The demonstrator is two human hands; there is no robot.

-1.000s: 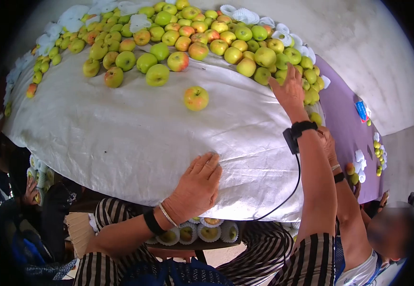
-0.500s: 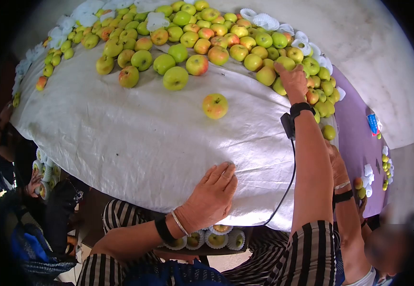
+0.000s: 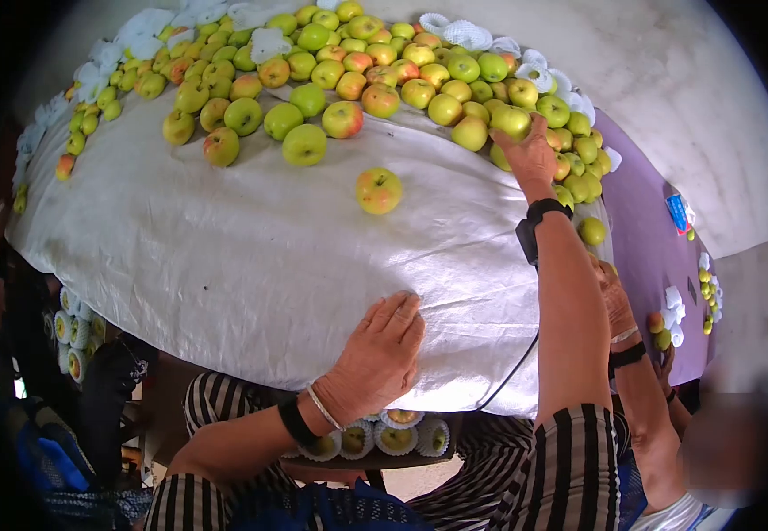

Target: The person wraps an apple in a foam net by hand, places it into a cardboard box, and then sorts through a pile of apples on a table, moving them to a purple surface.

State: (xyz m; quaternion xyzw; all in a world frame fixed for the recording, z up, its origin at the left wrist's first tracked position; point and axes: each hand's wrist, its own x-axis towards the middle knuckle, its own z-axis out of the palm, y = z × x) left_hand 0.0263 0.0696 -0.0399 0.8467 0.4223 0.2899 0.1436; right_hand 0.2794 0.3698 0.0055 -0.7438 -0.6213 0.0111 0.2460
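Note:
My left hand point(image 3: 375, 350) lies flat on the white sheet point(image 3: 251, 230), fingers stretched and holding nothing. At the right edge of the apple pile, my right hand point(image 3: 530, 157) has its thumb and fingers around a yellow-green apple point(image 3: 511, 121). This apple still sits among the others. A lone yellow-red apple point(image 3: 378, 190) rests on the sheet between my hands and the pile. Green, yellow and reddish apples point(image 3: 304, 144) spread across the far side.
White foam nets point(image 3: 467, 34) edge the pile. Below the table's near edge are netted apples point(image 3: 396, 440). A co-worker's arm point(image 3: 645, 398) reaches in at the right, beside a purple surface point(image 3: 645, 230). Another person's dark clothing point(image 3: 105, 407) shows at left.
The view has shifted slightly, so the table appears a little further left. My right hand's thumb and fingers have spread around the yellow-green apple. My left hand stays flat on the sheet.

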